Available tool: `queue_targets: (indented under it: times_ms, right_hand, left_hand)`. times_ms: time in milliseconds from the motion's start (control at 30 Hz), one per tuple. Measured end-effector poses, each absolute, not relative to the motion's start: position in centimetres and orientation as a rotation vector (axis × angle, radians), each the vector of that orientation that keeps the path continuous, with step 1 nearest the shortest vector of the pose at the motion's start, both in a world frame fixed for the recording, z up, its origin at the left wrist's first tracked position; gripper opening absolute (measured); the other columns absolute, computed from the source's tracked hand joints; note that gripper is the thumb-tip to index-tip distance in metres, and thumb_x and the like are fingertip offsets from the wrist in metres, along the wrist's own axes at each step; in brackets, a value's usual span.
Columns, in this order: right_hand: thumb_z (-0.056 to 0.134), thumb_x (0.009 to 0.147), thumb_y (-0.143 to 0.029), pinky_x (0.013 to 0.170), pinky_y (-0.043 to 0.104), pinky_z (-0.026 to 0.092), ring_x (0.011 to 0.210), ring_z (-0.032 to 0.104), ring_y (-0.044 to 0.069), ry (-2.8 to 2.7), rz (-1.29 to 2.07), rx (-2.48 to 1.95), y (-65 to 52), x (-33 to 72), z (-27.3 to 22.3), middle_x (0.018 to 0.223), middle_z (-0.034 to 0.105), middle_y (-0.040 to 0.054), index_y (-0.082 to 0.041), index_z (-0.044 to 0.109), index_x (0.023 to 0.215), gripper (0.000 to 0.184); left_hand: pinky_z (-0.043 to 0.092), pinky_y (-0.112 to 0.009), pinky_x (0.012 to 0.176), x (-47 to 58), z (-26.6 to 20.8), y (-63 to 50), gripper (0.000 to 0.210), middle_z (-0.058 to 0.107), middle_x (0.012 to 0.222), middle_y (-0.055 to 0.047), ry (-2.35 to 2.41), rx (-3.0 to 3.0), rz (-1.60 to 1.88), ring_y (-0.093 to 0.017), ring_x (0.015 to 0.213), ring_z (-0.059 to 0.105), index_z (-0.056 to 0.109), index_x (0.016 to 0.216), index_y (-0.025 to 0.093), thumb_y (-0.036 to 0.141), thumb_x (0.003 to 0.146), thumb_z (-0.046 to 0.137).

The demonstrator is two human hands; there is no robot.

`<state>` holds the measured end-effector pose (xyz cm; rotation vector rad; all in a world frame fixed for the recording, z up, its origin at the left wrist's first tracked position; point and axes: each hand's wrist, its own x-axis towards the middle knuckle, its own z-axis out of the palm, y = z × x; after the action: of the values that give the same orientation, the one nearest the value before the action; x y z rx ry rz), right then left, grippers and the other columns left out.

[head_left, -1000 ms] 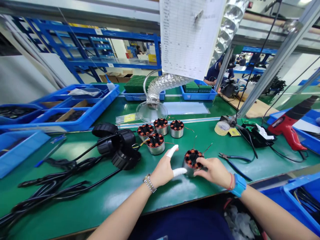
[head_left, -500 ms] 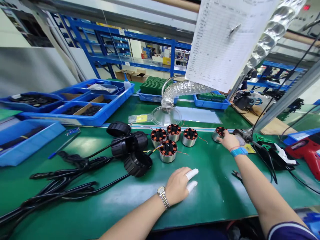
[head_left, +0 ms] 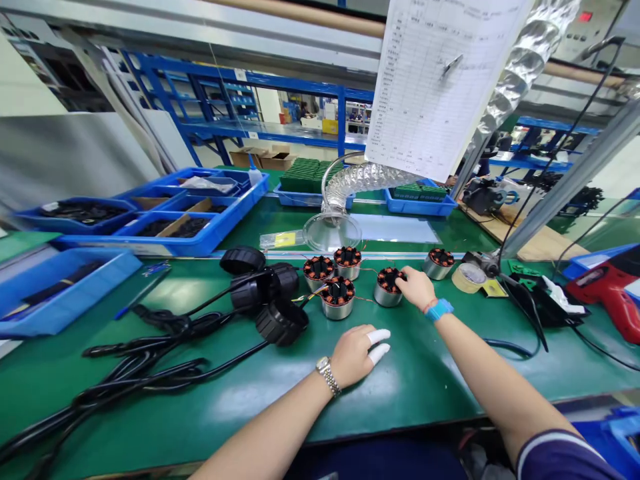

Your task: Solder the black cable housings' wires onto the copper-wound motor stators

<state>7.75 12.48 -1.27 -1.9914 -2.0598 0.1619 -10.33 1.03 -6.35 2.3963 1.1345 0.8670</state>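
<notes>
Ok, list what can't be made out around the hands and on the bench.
All in the head view:
- Some right hand fingertips on the copper-wound core: hidden by the hand itself.
- Left hand palm: turned away from the camera.
- What the blue handle joins: behind the right forearm.
- Writing on the hanging sheet: too small.
- Red tool: cut off by the right edge.
</notes>
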Motion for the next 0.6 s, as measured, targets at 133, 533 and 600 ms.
queue_targets:
  times_ms: [133,533,600]
  right_hand:
    - [0.046,0.077,-0.033,0.057,0.023,0.037,0.064,0.059,0.016,-1.984,0.190,-2.021,4.3,10.1,-1.8,0.070,0.064,0.0022,-0.020,0.058,0.087,0.020]
    - [0.046,0.081,-0.033,0.054,0.026,0.035,0.061,0.059,0.018,-2.008,0.267,-1.898,-5.5,8.7,-2.5,0.067,0.064,0.0018,-0.020,0.054,0.085,0.016]
    - [0.043,0.085,-0.036,0.058,0.028,0.038,0.066,0.060,0.020,-2.025,0.174,-1.856,-5.7,8.9,-2.3,0.073,0.065,0.0044,-0.019,0.056,0.093,0.023]
  left_hand:
    - [0.049,-0.033,0.073,-9.9,-6.2,0.6,0.031,0.066,0.083,-0.008,1.224,2.189,0.903,-0.019,0.077,0.060,0.064,0.104,0.019,0.035,0.087,0.044]
    - [0.049,-0.033,0.080,-9.6,-3.0,-2.5,0.023,0.069,0.086,-0.005,1.298,1.714,1.010,-0.019,0.082,0.062,0.068,0.080,0.016,0.035,0.078,0.054]
    - [0.048,-0.032,0.078,-10.0,-2.4,-2.3,0.024,0.069,0.086,-0.005,1.327,1.710,0.958,-0.019,0.082,0.062,0.067,0.079,0.016,0.036,0.078,0.054]
